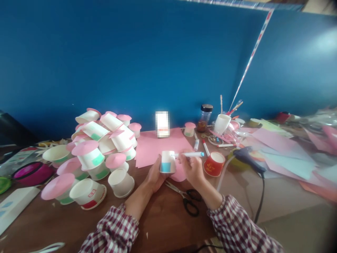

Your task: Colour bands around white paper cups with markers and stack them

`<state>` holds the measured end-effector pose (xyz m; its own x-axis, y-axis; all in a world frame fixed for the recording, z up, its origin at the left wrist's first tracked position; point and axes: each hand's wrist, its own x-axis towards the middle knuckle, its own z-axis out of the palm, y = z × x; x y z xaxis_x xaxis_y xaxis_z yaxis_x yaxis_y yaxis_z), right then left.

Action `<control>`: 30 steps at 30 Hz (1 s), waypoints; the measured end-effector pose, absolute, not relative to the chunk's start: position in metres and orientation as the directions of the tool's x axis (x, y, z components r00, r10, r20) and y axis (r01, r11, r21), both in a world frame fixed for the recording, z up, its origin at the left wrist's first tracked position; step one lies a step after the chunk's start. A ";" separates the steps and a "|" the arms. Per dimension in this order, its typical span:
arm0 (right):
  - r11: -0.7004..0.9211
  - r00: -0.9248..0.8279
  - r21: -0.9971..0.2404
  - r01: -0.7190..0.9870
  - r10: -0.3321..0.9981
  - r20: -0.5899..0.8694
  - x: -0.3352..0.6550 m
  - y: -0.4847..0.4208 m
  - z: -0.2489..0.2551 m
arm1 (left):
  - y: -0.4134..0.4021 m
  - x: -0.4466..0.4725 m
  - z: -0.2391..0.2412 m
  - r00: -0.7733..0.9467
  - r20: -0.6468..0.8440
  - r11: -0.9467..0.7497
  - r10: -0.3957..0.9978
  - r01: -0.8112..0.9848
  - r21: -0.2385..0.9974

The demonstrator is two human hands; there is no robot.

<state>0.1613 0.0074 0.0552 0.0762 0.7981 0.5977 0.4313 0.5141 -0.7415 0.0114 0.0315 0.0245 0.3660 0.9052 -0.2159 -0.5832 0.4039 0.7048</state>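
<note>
Above the scissors (185, 199), left hand (156, 176) fingers clamp the paper cup (167, 162), best held steady; right hand (194, 169) fingers pinch the marker (191, 154).

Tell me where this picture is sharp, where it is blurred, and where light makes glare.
Head view: the centre is sharpest, where the left hand holds the small blue-banded white paper cup and the right hand holds the white marker pen; head view: the pink paper sheets at the right edge smear into blur; head view: pale glare washes the blue wall at upper right.
</note>
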 end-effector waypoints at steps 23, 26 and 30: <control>0.494 0.067 -0.698 0.518 0.790 0.609 0.161 0.006 0.054 | 0.031 0.012 0.024 0.358 -0.229 0.406 0.905 -0.569 0.715; 0.496 0.070 -0.697 0.518 0.788 0.612 0.161 0.006 0.054 | 0.031 0.012 0.023 0.361 -0.221 0.401 0.906 -0.567 0.720; 0.491 0.070 -0.696 0.523 0.789 0.610 0.161 0.006 0.054 | 0.032 0.012 0.021 0.363 -0.219 0.404 0.906 -0.579 0.708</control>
